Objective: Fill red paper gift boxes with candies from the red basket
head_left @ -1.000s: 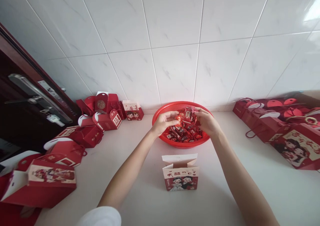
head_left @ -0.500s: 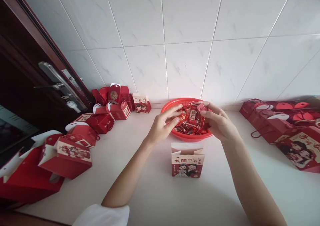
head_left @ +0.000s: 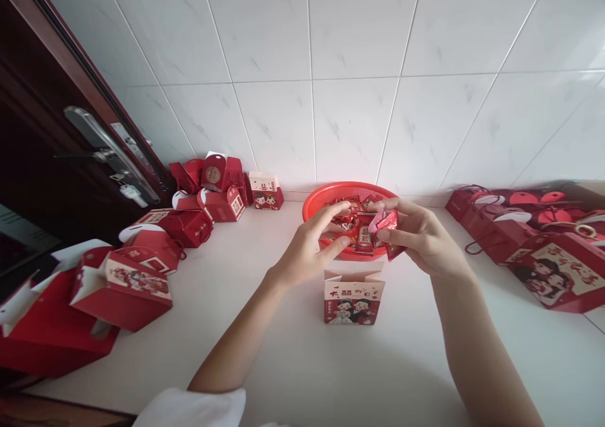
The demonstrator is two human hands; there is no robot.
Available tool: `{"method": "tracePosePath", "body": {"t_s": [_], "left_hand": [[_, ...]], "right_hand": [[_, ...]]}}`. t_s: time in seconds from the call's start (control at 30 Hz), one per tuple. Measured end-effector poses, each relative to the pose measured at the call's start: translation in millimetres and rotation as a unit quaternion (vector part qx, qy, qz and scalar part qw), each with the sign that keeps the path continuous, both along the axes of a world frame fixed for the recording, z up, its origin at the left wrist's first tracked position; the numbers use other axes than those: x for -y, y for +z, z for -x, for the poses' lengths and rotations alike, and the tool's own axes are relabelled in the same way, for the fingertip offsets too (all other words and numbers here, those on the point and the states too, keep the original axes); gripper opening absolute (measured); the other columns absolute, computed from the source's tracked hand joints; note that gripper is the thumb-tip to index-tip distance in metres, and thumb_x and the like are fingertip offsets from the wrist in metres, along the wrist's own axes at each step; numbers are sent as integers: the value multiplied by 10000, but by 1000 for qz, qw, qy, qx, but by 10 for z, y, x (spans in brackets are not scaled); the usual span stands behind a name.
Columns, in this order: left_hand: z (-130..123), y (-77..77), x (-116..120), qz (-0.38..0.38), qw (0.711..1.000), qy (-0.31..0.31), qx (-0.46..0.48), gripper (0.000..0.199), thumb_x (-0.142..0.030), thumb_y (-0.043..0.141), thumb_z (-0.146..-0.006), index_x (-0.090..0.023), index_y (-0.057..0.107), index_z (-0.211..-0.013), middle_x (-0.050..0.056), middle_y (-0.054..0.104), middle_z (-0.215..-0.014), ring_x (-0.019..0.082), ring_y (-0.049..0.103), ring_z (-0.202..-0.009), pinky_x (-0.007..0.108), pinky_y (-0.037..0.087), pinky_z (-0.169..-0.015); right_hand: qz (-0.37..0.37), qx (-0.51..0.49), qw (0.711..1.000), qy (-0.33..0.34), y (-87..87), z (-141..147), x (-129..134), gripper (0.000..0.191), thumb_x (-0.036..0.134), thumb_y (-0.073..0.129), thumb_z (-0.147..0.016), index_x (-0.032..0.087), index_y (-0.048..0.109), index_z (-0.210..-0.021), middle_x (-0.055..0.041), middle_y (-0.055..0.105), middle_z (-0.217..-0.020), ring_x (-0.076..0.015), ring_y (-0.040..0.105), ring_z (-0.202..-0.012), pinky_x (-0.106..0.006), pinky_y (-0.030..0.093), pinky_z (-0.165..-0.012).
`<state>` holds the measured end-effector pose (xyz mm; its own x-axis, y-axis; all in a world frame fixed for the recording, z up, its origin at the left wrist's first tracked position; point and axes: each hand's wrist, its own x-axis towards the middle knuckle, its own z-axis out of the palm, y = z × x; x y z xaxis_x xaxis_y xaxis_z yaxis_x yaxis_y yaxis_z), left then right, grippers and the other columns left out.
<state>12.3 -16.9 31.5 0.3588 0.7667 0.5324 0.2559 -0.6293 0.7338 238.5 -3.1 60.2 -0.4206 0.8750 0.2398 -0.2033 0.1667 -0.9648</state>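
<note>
My right hand [head_left: 428,238] pinches a few wrapped candies [head_left: 388,227], pink and red, over the front of a red plastic basket [head_left: 312,201]. Opposite it, my left hand [head_left: 314,244] has its thumb and fingers curled around red wrapped candy, partly hidden by the fingers. Between the hands lies a red packet with pale lettering [head_left: 363,238]; whether a hand touches it I cannot tell. More red-wrapped candies fill the basket. Just below the hands stands an upright open-topped gift box [head_left: 352,304], pink and red with a cartoon couple on its front.
Several red gift boxes [head_left: 184,225] line the left side of the white table [head_left: 293,358]. A small pink-and-red box [head_left: 265,191] stands by the tiled wall [head_left: 350,131]. More red boxes [head_left: 555,276] crowd the right. A dark door with a metal handle [head_left: 111,153] is at left.
Both hands have come slightly down and toward me with candies, from over the basket toward the open box. The right hand's candies now show more clearly. The view has shifted slightly.
</note>
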Motion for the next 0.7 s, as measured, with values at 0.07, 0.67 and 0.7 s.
{"method": "tracePosePath", "body": {"t_s": [0.07, 0.67, 0.7], "left_hand": [[44, 47, 49, 0, 1000, 5, -12, 467, -311, 643, -949, -281, 521, -1399, 95, 563, -1454, 245, 649, -1211, 369, 560, -1013], [95, -69, 9, 177, 971, 8, -158, 299, -432, 628, -924, -214, 805, -1029, 24, 798, -978, 244, 713, -942, 305, 549, -840], [87, -75, 7, 181, 973, 11, -144, 287, -429, 642, -917, -213, 810, -1004, 24, 801, -972, 244, 718, -945, 308, 552, -850]], "right_hand": [[-3, 5, 1000, -6, 19, -55, 27, 394, 294, 854, -732, 204, 688, -1078, -18, 706, -787, -134, 621, -596, -242, 517, -467], [-49, 162, 985, 13, 83, -102, 82, 394, 331, 776, -809, 188, 662, -1157, -33, 692, -808, -137, 610, -628, -233, 469, -466], [-50, 163, 985, 8, 87, -112, 82, 398, 341, 772, -815, 186, 658, -1163, -41, 701, -819, -147, 625, -643, -238, 471, -469]]}}
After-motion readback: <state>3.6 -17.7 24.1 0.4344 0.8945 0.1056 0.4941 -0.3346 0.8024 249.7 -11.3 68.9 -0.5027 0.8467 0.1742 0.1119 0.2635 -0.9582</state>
